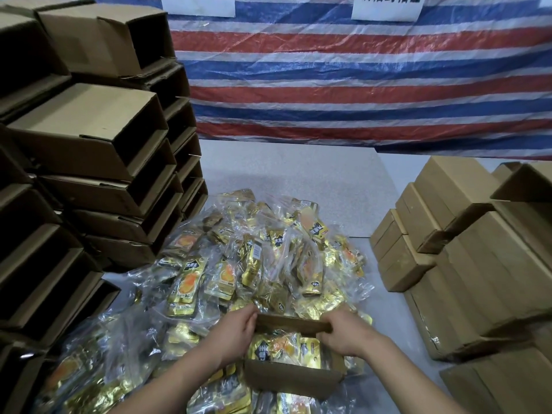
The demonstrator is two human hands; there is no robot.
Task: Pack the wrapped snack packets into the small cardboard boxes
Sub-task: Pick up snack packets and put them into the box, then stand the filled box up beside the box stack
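left hand (239, 327) – grips box flap (291, 322) | right hand (346, 333) – grips same flap | small box (286, 379) holds gold packets (280, 348)

two bare forearms and hands (239, 327), with no sleeves showing

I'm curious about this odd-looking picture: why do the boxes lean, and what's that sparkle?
Head view: the wide-angle lens bows the stacked open boxes and closed boxes outward at the edges; overhead light glints off the gold snack packets; both hands look slightly soft.
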